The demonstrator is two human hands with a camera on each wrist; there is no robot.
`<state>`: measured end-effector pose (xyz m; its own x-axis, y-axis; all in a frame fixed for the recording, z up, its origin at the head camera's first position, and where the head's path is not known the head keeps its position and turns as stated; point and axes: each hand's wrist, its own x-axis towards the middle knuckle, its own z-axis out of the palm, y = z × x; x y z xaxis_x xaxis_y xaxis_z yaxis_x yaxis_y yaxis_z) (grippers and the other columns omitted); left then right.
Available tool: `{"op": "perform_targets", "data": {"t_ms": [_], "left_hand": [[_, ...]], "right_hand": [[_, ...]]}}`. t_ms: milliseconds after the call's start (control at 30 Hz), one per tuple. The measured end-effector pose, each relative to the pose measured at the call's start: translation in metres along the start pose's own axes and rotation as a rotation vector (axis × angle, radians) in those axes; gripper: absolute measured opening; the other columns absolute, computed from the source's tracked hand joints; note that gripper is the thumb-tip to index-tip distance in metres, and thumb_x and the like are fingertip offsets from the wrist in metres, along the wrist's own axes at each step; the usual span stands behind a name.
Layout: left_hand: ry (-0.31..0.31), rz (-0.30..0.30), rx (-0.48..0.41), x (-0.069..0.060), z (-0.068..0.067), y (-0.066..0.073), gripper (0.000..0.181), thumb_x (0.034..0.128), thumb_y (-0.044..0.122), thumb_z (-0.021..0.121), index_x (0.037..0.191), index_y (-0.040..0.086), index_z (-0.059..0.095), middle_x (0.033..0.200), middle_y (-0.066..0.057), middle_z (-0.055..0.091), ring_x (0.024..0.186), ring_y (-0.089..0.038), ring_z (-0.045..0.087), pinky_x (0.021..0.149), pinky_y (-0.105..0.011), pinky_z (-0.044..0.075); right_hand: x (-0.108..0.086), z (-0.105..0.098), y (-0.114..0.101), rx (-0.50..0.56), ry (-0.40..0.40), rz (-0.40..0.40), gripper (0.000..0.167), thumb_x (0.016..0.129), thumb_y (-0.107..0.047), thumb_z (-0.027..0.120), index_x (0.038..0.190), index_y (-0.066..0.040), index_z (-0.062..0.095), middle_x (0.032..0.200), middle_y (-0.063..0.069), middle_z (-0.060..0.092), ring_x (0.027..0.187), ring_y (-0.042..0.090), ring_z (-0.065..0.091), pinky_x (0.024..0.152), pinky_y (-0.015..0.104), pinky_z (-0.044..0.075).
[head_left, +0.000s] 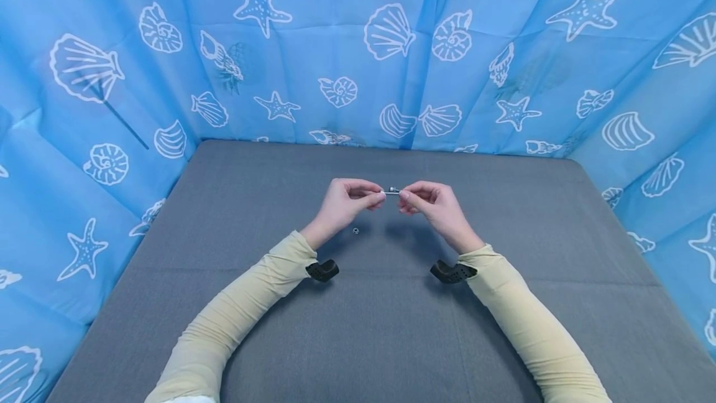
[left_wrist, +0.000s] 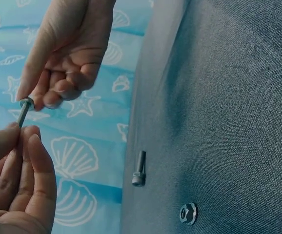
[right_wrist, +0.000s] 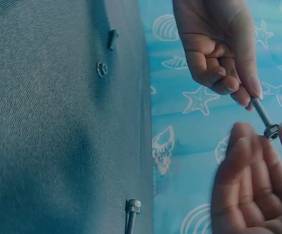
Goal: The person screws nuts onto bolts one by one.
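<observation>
Both hands meet above the table around one metal bolt (right_wrist: pixel 263 113). My left hand (head_left: pixel 349 203) pinches one end of it between thumb and fingers, hiding that end. At the opposite end a nut (right_wrist: pixel 271 131) surrounds the bolt, and my right hand (head_left: pixel 439 204) pinches there with thumb and fingertips. Bare shaft shows between the two grips. Below the hands on the table lie a loose flange nut (left_wrist: pixel 189 213) and a second bolt with a nut against its head (left_wrist: pixel 139 171). In the right wrist view another small bolt (right_wrist: pixel 112 39) rests past the loose nut.
The grey cloth-covered table (head_left: pixel 358 341) reaches back to a blue curtain (head_left: pixel 335 48) with shell and starfish prints, which also hangs on both sides. Dark curved pieces (head_left: pixel 322 270) stick out from the cuffs at both wrists.
</observation>
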<state>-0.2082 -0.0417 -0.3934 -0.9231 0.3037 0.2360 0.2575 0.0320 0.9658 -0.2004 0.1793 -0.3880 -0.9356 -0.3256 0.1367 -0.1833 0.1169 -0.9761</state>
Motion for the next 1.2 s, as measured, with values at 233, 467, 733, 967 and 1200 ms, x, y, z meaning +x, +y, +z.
{"op": "perform_targets", "data": {"t_ms": [233, 467, 733, 967, 1200], "left_hand": [[0.038, 0.035, 0.031, 0.0, 0.002, -0.003, 0.02, 0.0869, 0.013, 0.072, 0.097, -0.005, 0.071, 0.082, -0.01, 0.072, 0.074, -0.019, 0.07, 0.069, -0.037, 0.06], [0.021, 0.0, 0.017, -0.001, 0.001, -0.004, 0.02, 0.0864, 0.015, 0.073, 0.097, -0.002, 0.072, 0.082, -0.008, 0.072, 0.076, -0.02, 0.07, 0.073, -0.045, 0.058], [0.005, -0.008, 0.026, -0.001, 0.001, -0.005, 0.021, 0.0863, 0.016, 0.074, 0.098, -0.001, 0.072, 0.083, -0.011, 0.072, 0.078, -0.026, 0.07, 0.074, -0.046, 0.058], [0.013, 0.006, 0.026, -0.006, 0.001, 0.015, 0.018, 0.0875, 0.01, 0.072, 0.097, -0.005, 0.071, 0.083, -0.015, 0.071, 0.076, -0.027, 0.069, 0.074, -0.044, 0.059], [0.004, -0.005, 0.038, -0.012, 0.003, 0.03, 0.017, 0.0878, 0.006, 0.07, 0.098, -0.009, 0.07, 0.085, -0.02, 0.07, 0.078, -0.029, 0.069, 0.076, -0.051, 0.057]], "right_hand": [[0.001, 0.0, -0.001, 0.053, -0.062, -0.015, 0.03, 0.094, -0.014, 0.064, 0.117, 0.005, 0.056, 0.102, 0.024, 0.066, 0.089, 0.025, 0.069, 0.079, 0.042, 0.057], [0.0, 0.0, -0.001, 0.11, -0.051, -0.008, 0.035, 0.092, -0.008, 0.065, 0.115, 0.016, 0.054, 0.104, 0.027, 0.065, 0.089, 0.023, 0.069, 0.084, 0.046, 0.055], [0.001, 0.002, 0.002, 0.01, -0.012, 0.018, 0.028, 0.094, -0.019, 0.064, 0.107, 0.006, 0.063, 0.096, 0.023, 0.067, 0.084, 0.025, 0.068, 0.078, 0.043, 0.058], [0.0, 0.0, 0.002, 0.085, -0.053, -0.042, 0.032, 0.092, -0.009, 0.065, 0.118, 0.006, 0.056, 0.104, 0.02, 0.067, 0.091, 0.027, 0.068, 0.084, 0.046, 0.055], [-0.001, 0.0, 0.002, 0.074, -0.036, -0.026, 0.032, 0.093, -0.012, 0.065, 0.113, 0.012, 0.058, 0.102, 0.022, 0.067, 0.092, 0.025, 0.068, 0.085, 0.046, 0.055]]}}
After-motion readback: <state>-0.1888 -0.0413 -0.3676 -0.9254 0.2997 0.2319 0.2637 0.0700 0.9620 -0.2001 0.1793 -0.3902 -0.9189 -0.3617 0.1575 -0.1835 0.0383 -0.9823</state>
